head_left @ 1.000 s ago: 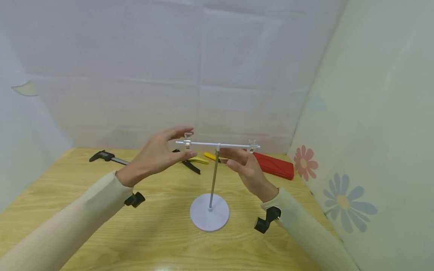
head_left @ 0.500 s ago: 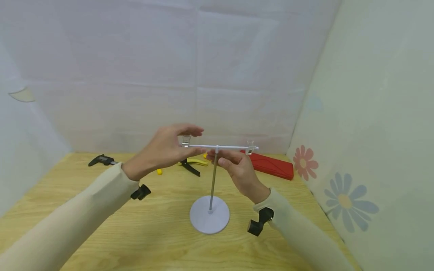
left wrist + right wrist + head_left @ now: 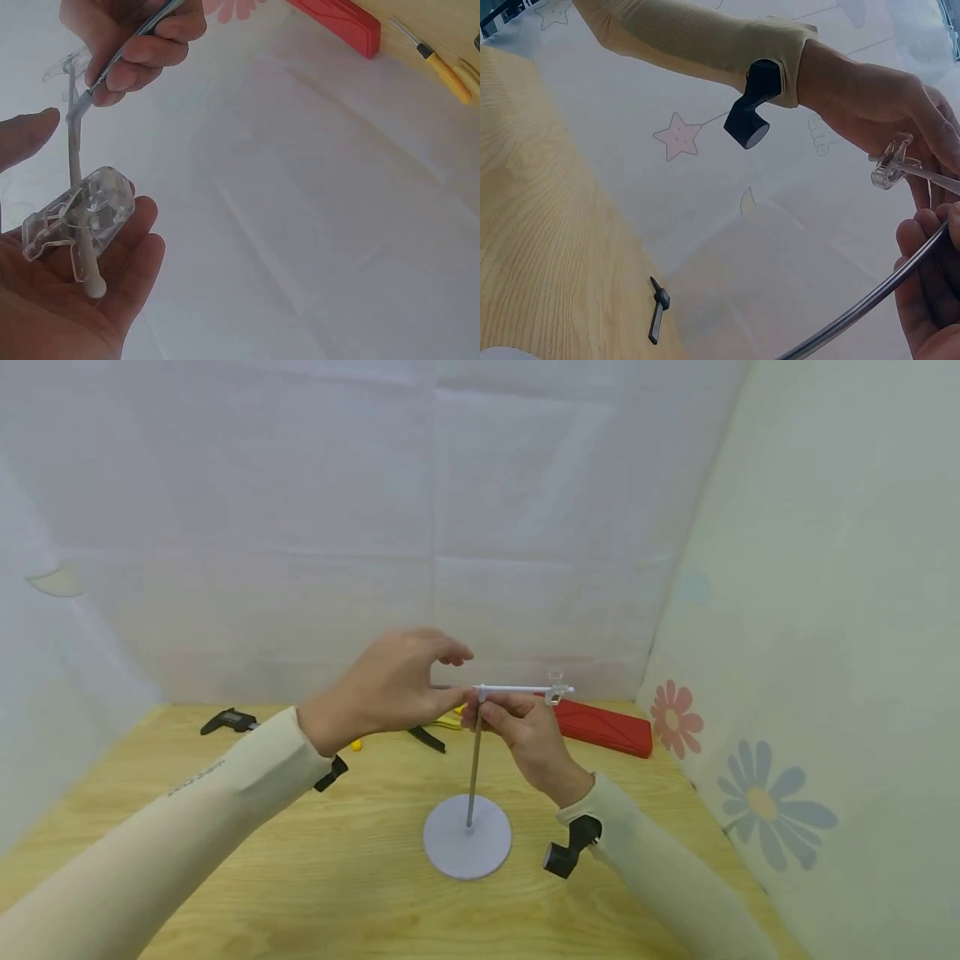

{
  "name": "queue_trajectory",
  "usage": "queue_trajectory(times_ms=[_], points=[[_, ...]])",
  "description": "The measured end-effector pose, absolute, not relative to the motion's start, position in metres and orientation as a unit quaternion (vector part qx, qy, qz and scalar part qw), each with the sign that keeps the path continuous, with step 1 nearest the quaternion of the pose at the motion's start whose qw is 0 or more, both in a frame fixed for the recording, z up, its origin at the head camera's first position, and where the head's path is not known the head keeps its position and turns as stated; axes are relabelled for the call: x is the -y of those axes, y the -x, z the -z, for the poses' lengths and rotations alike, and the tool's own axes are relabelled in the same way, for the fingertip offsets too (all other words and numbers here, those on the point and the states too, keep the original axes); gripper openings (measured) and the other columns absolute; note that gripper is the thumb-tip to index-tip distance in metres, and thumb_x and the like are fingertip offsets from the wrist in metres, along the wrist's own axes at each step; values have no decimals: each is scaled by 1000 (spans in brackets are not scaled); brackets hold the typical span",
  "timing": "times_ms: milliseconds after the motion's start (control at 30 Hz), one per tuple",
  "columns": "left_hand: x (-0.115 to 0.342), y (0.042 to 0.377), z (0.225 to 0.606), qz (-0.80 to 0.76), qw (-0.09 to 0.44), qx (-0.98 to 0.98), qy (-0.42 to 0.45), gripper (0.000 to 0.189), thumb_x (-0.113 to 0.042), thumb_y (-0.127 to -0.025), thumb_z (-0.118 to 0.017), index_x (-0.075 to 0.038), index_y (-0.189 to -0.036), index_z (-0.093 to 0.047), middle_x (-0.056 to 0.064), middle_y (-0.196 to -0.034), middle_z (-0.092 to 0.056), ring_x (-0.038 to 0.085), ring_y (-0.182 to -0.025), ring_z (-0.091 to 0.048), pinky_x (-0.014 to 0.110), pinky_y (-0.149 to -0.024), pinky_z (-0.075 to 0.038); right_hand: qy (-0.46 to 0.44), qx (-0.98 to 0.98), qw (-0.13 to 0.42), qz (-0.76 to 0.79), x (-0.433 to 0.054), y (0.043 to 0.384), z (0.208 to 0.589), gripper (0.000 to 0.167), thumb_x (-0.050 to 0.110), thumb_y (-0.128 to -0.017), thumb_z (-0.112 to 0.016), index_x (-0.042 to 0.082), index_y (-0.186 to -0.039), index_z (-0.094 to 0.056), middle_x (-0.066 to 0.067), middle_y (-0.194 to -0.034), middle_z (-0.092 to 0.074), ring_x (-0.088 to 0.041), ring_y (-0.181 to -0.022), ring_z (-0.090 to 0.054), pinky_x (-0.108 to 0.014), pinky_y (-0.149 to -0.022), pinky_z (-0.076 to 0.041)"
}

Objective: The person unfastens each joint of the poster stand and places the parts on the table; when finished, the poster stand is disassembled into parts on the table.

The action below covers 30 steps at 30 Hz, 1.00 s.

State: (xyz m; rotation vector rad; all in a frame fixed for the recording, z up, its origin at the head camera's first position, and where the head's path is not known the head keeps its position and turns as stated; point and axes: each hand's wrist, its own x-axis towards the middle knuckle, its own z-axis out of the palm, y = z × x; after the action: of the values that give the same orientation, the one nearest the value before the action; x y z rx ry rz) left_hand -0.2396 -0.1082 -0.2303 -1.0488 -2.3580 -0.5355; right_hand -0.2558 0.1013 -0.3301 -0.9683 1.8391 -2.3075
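The stand (image 3: 491, 860) is upright on the wooden tabletop (image 3: 337, 877), and the right hand (image 3: 536, 739) pinches its metal pole (image 3: 474, 772) just under the white crossbar (image 3: 517, 688), that grip closed around the pole between thumb and fingers. The left hand's (image 3: 390, 685) grip is spread, thumb well apart from the fingers, about the crossbar's left end and a clear clip (image 3: 111, 193); I cannot tell whether it touches either.

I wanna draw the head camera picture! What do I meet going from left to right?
Pale crescent on the wall → black tool → left hand → stand's round white base → right hand → red case → red flower → blue-gray flower.
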Motion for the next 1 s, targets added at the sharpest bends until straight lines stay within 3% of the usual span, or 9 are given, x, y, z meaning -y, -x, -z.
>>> queue_trajectory(times_ms=[233,500,767,1000], points=[[97,237,224,173,235,873,391,31,-27,-87,-78,-9,-112,-74,3,-101,-74,18,-93,-69,37,-82,-57,318,-609,1,727,-103,259,330,39,9,-102,-59,-25,-119,-56,4,-97,-75,-11,-89,-73,-31,-91,-60],[90,237,224,162,231,870,403,22,-19,-88,-76,-7,-107,-77,3,-94,-73,16,-82,-67,31,-72,-56,321,-604,-2,730,-103,259,330,39,12,-102,-59,-24,-117,-56,3,-93,-74,-11,-86,-71,-29,-89,-60],[85,234,222,161,218,870,412,10,-10,-89,-72,-10,-93,-80,-1,-88,-72,11,-73,-65,26,-64,-54,327,-589,-16,739,-99,260,332,20,11,-102,-59,-5,-111,-68,2,-92,-73,-11,-83,-71,-27,-85,-61],[81,235,217,138,190,874,425,17,-5,-93,-64,-9,-89,-80,-1,-82,-70,10,-72,-62,26,-65,-54,332,-579,-38,744,-96,256,330,30,4,-101,-58,-24,-112,-56,4,-90,-75,-10,-80,-72,-26,-81,-61]])
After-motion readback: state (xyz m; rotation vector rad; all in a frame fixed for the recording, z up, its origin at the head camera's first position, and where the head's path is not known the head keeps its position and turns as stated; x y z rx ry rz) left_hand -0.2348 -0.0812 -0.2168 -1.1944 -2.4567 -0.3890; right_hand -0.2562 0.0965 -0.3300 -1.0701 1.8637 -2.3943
